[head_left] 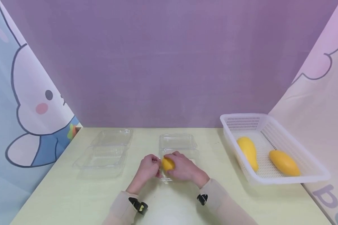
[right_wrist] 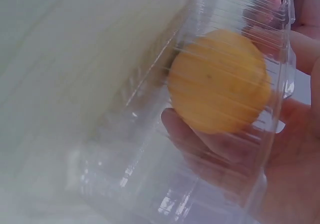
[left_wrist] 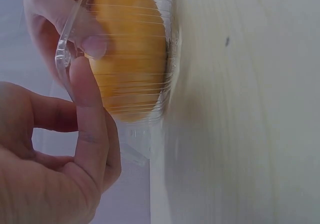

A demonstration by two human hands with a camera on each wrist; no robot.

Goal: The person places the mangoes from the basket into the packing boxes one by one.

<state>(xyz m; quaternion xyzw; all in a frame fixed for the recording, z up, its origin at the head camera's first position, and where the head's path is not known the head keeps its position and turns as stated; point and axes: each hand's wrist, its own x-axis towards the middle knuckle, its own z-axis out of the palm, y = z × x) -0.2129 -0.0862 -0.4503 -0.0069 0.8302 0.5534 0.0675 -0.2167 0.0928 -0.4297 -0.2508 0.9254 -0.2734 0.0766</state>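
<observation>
A yellow mango (head_left: 167,164) sits in a clear plastic clamshell box (head_left: 164,179) in the middle of the table, its hinged lid (head_left: 177,142) lying open toward the back. My right hand (head_left: 184,167) grips the mango inside the box. Through the ribbed wall in the right wrist view, fingers show around the mango (right_wrist: 220,81). At the box's left side, my left hand (head_left: 147,168) pinches the rim; the left wrist view shows that rim (left_wrist: 65,54) between thumb and fingers (left_wrist: 90,119).
Another open clear box (head_left: 101,156) stands on the table (head_left: 59,190) at left. A white perforated basket (head_left: 293,179) at right holds two mangoes (head_left: 248,153). Behind the table rises a purple panel (head_left: 169,62), with printed cloths at both sides.
</observation>
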